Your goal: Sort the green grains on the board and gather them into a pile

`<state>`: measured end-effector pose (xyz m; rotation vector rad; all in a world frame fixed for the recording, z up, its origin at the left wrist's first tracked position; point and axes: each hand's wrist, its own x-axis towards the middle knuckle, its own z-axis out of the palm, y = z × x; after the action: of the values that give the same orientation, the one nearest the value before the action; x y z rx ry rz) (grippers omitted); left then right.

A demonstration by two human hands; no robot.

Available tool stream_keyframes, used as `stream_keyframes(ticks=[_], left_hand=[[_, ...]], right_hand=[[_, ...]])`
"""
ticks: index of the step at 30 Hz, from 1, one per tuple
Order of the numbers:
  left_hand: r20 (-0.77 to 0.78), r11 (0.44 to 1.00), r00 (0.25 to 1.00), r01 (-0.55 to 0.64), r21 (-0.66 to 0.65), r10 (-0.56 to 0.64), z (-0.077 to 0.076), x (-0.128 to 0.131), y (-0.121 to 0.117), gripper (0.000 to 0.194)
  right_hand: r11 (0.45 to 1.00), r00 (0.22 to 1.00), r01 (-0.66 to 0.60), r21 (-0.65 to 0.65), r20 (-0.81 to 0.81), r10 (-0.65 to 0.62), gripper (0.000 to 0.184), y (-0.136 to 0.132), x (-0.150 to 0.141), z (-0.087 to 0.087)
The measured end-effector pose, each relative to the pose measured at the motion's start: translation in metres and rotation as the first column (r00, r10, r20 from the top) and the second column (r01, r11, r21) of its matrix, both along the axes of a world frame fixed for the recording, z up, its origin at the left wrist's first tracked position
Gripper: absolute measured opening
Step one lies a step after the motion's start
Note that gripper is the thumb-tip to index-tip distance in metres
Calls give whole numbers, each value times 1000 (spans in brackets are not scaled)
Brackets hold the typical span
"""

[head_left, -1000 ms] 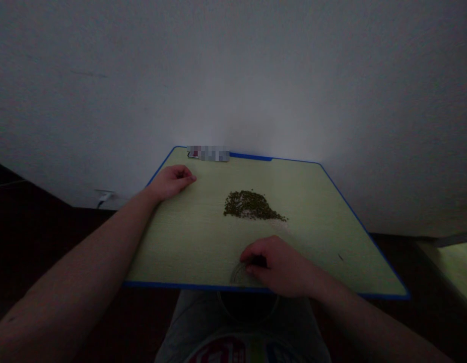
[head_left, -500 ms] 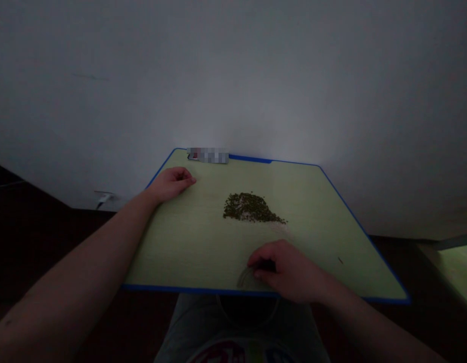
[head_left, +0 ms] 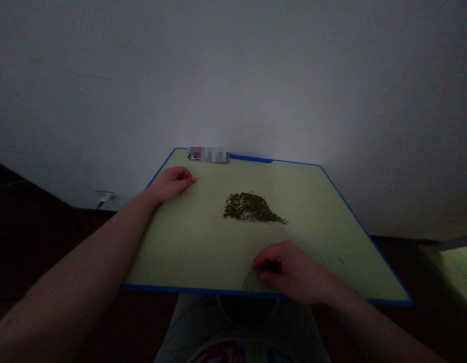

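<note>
My left hand (head_left: 172,183) rests on the left side of the pale board (head_left: 203,252), fingers curled in and thumb against them; I see nothing held there. Near the front edge, my right hand (head_left: 291,272) pinches a clear, curved, see-through piece (head_left: 250,280), perhaps a thin plastic dish or lid. Only its rounded edge shows, left of the fingertips, and its exact kind cannot be made out. Beyond that hand, mid-board, lies a flat heap of small greenish-brown grains (head_left: 252,207), thinning into a tail at its right. Neither hand touches the heap.
A phone-like flat object (head_left: 208,156), partly blurred out, lies at the board's back left. One small dark sliver (head_left: 341,261) is at the right. Below the front edge a dark round container (head_left: 248,308) sits between my legs. The wall (head_left: 256,91) stands behind the board.
My right hand has shifted slightly to the right along the front edge, carrying the clear curved piece. My left hand and the grain heap look the same.
</note>
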<state>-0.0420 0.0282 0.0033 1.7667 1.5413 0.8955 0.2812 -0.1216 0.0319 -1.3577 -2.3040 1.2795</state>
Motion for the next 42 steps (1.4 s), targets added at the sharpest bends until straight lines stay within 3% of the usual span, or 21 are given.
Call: stream_keyframes(ticks=[4, 8, 10, 12, 13, 15, 17, 21, 26, 33, 42], left_hand=[[-10, 1000, 1000, 10, 2, -10, -2, -2, 2, 25], [-14, 1000, 1000, 17, 7, -17, -2, -2, 2, 26], [-19, 1000, 1000, 22, 12, -22, -1, -2, 1, 26], [-18, 1000, 1000, 20, 3, -20, 0, -1, 1, 26], [-14, 1000, 1000, 20, -5, -21, 1, -1, 0, 26], [-9, 1000, 1000, 13, -10, -13, 1, -1, 0, 27], [-11, 1000, 1000, 14, -12, -14, 1, -1, 0, 27], [-1, 1000, 1000, 8, -16, -8, 1, 0, 1, 27], [10, 1000, 1000, 14, -24, -14, 1, 1, 1, 26], [4, 1000, 1000, 14, -25, -14, 3, 2, 1, 26], [10, 999, 1000, 4, -32, -4, 4, 4, 0, 24]], right_hand=[[999, 1000, -14, 34, 12, 13, 20, 1, 4, 3], [958, 995, 92, 273, 22, -102, 18, -7, 1, 0], [885, 991, 100, 455, 33, -129, 21, -13, -6, -7], [762, 993, -1, 648, 89, -74, 25, -18, -18, -16], [696, 989, -72, 715, 143, -44, 26, -19, -25, -21], [624, 968, -178, 761, 250, -28, 29, -18, -41, -27], [624, 939, -230, 747, 339, -59, 30, -15, -56, -29], [653, 910, -219, 725, 393, -130, 23, -4, -80, -25], [683, 894, -196, 704, 415, -171, 20, 4, -87, -22], [714, 870, -133, 687, 426, -248, 22, 4, -66, -21], [675, 842, -118, 728, 434, -321, 28, 1, -17, -24]])
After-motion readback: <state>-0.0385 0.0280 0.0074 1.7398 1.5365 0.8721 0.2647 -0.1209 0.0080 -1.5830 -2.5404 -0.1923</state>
